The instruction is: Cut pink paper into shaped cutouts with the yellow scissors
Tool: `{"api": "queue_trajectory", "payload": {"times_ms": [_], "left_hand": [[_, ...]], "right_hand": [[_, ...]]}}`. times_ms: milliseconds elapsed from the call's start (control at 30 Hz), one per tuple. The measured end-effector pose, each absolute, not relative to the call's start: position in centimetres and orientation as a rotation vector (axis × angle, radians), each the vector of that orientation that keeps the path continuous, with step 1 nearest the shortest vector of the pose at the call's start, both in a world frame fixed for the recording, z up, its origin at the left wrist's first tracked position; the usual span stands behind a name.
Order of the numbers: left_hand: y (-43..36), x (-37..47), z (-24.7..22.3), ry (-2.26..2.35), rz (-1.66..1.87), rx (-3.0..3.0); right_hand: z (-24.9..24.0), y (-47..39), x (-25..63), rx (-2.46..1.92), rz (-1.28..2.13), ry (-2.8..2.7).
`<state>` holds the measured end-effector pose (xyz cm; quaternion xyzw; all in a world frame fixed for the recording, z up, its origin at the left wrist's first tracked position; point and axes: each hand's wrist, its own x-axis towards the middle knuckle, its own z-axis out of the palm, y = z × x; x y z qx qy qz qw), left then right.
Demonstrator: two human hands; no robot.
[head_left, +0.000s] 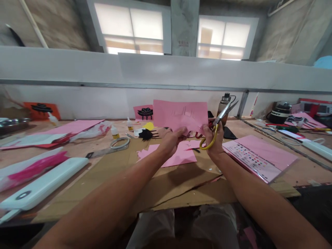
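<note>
**Pink sheet held up, scissors gripped beside it**

A pink paper sheet (180,115) is held upright above the cardboard mat (166,180), pinched at its lower edge by the left hand (173,139). Yellow-handled scissors (217,126) are gripped in the right hand (214,138), fingers closed through the loops, blades parted and pointed up just right of the sheet. Pink offcuts (168,154) are seen on the mat below the sheet; a tape roll (120,142) lies left of it.

Blown-out windows (132,29) backlight the scene — edges warped, foreground arms blurred.
</note>
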<state>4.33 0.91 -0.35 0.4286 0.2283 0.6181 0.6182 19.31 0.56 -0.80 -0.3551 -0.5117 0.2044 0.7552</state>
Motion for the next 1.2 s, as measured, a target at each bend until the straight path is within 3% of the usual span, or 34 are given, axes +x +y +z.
{"api": "queue_trajectory", "payload": {"times_ms": [367,600,1200], "left_hand": [[1.1,4.4,0.0,0.387,1.309,0.687],[1.2,4.4,0.3,0.550,1.490,0.685],[3.2,2.2,1.4,0.595,1.756,0.584]], "right_hand": [[-0.9,-0.5,18.5,-0.695,0.363,-1.267],[-0.6,-0.4,19.0,-0.832,0.248,-1.422],[-0.2,-2.2,18.1,-1.121,0.498,-1.944]]}}
